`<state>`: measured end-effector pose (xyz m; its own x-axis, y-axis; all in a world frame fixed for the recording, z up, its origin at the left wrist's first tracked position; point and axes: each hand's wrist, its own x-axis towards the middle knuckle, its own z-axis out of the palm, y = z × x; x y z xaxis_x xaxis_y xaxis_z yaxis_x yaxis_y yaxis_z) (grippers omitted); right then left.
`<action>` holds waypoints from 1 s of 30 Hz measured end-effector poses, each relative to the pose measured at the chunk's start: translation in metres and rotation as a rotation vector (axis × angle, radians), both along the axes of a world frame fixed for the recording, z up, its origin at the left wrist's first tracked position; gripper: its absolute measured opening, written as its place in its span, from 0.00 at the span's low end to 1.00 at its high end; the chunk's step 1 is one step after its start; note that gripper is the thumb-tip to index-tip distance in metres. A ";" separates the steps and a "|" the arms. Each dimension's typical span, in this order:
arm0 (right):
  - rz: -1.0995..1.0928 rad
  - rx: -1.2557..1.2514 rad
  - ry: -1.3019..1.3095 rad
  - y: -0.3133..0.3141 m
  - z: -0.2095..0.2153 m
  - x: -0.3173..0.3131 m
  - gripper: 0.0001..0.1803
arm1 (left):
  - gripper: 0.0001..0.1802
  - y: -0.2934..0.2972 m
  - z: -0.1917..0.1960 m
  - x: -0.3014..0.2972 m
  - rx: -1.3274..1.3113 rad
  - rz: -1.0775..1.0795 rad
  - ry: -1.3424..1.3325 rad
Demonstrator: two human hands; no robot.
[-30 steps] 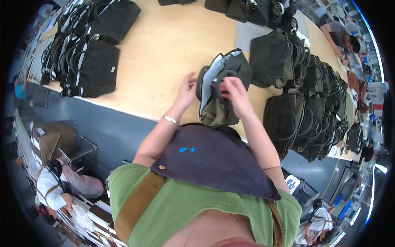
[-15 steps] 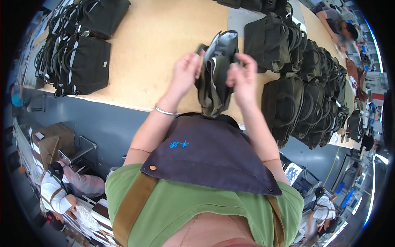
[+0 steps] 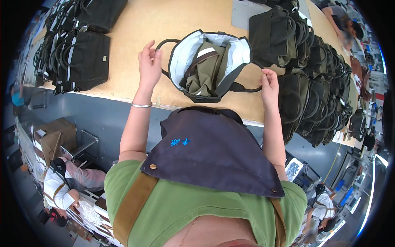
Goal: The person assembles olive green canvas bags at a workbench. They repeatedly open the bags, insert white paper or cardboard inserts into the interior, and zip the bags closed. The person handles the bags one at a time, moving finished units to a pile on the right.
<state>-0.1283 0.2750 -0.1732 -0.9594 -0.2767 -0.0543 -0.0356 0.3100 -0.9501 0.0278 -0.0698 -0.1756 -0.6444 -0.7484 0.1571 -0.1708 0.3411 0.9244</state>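
A dark tote bag [image 3: 234, 84] stands wide open on the table in front of me, showing its pale lining [image 3: 181, 55]. Inside it lies folded olive cloth [image 3: 212, 74] with a dark brown strap and a white strip. My left hand [image 3: 150, 68] is raised beside the bag's left handle [image 3: 163, 43], its fingers apart and holding nothing. At the other side, the fingers of my right hand [image 3: 270, 84] are pinched at the outer bend of the right handle [image 3: 247, 89]. The bag's underside is hidden.
Dark bags stand in rows at the left [image 3: 88, 59] and, close by my right hand, at the right [image 3: 273, 39]. The tan table's near edge [image 3: 123, 103] runs before me. People sit behind on both sides; another person [image 3: 339, 24] works at the far right.
The bag was narrow and folded together between my hands; now its mouth is spread wide, with the cloth inside showing. My hands have moved apart, and the left has come off the bag.
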 end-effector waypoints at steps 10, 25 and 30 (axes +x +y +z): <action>1.190 0.876 0.471 -0.105 0.090 0.018 0.12 | 0.19 0.036 0.042 -0.006 -0.481 -0.138 -0.005; 1.126 0.036 -0.014 -0.059 0.084 0.007 0.03 | 0.08 0.095 0.050 0.030 -0.745 -0.541 -0.107; 1.018 0.676 -0.448 -0.096 0.107 0.013 0.26 | 0.07 0.093 0.053 0.031 -0.806 -0.643 -0.119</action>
